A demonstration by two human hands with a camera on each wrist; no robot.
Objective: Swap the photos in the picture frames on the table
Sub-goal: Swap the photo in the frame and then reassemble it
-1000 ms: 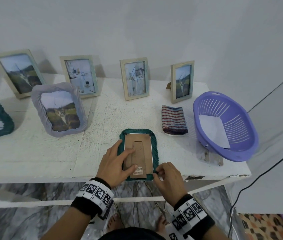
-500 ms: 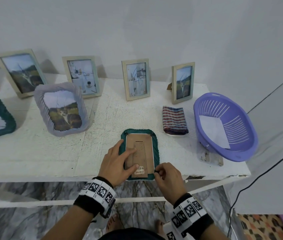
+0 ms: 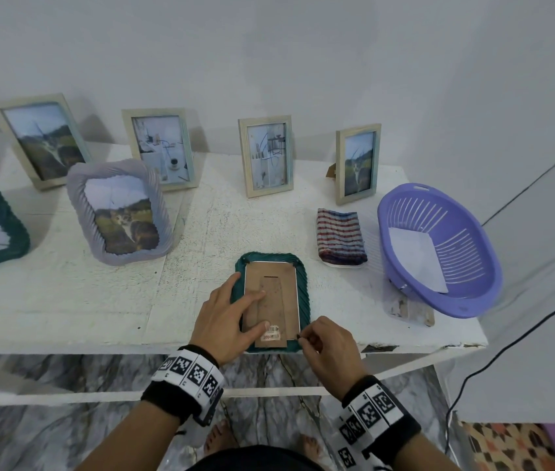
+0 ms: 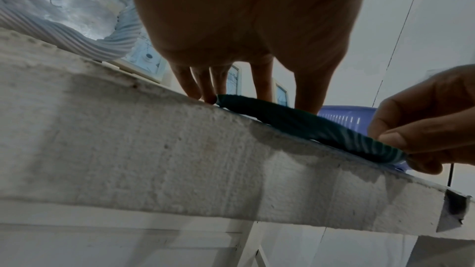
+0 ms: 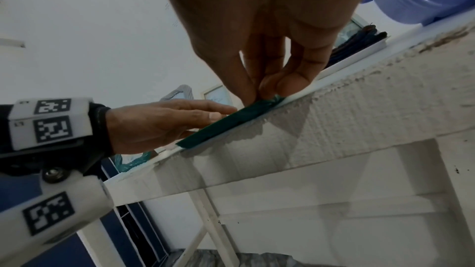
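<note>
A green rope-edged frame [image 3: 304, 280] lies face down at the table's front edge, its brown backing board [image 3: 279, 287] up. My left hand [image 3: 232, 314] rests flat on the board's left side, fingers straight, thumb by the barcode sticker. My right hand [image 3: 308, 339] pinches the frame's near right corner, where a small black clip shows. In the left wrist view my left hand [image 4: 244, 27] presses the green frame [image 4: 295, 123] while my right hand [image 4: 424, 125] nips its rim. The right wrist view shows my right hand [image 5: 267, 84] pinching the green frame [image 5: 226, 127] beside my left hand [image 5: 164, 121].
A lilac frame [image 3: 79, 205] with a cat photo stands at the left, with another green frame [image 3: 4, 215] at the far left. Several wooden frames line the wall. A striped cloth [image 3: 339, 237] and a purple basket [image 3: 466, 297] holding white paper [image 3: 415, 256] are on the right.
Almost nothing has changed. My left hand stays flat on the backing board and my right hand's fingers stay at the same near right corner.
</note>
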